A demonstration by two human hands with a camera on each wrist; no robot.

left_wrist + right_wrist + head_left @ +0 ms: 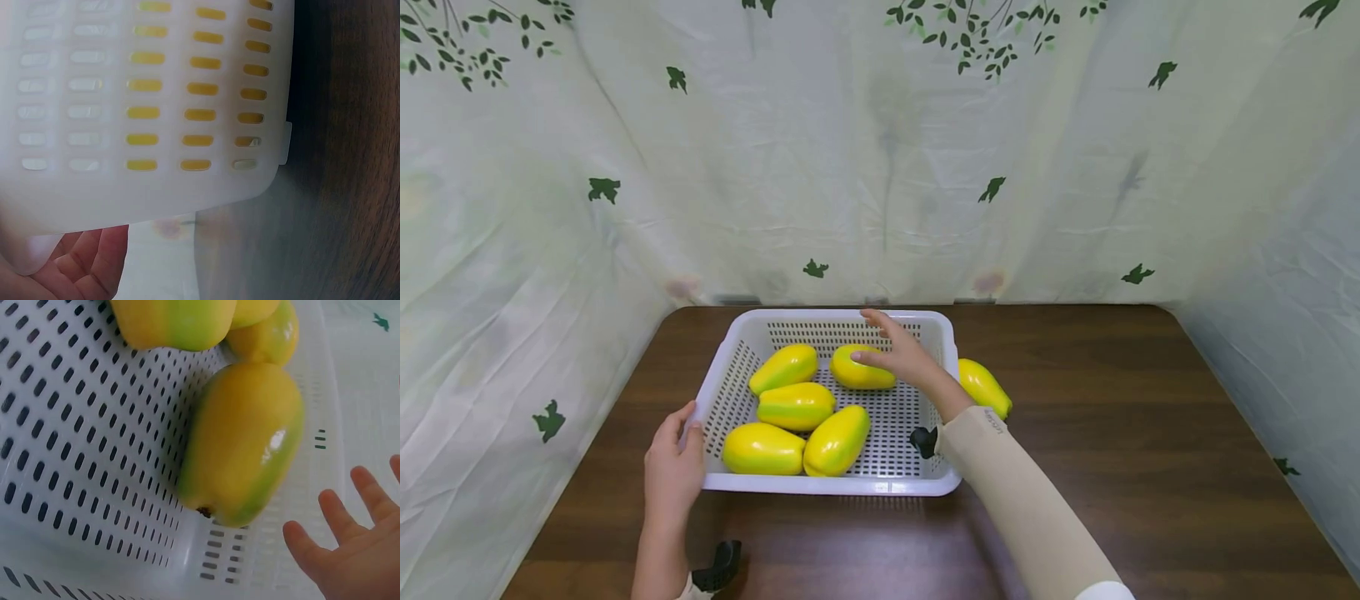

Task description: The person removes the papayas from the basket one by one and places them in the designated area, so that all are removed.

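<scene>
A white plastic basket (pixel 895 486) with slotted walls holds several yellow-green papayas (pixel 796 407). My left hand (pixel 673 462) grips its left rim; in the left wrist view, fingers (pixel 100 262) curl at the rim beside the slotted wall. Over the basket's right half, my right hand (pixel 906 354) is spread with nothing in it. Below and partly behind it in the head view lies the back right papaya (pixel 859 371). The right wrist view shows the spread right hand (pixel 359 544) apart from a papaya (pixel 244 444) with a dark stem end.
Another papaya (pixel 985 388) lies on the brown wooden table (pixel 1112 442), just outside the basket's right wall and partly hidden by it. A pale curtain (pixel 820 167) with green leaf prints hangs behind the table and along its sides.
</scene>
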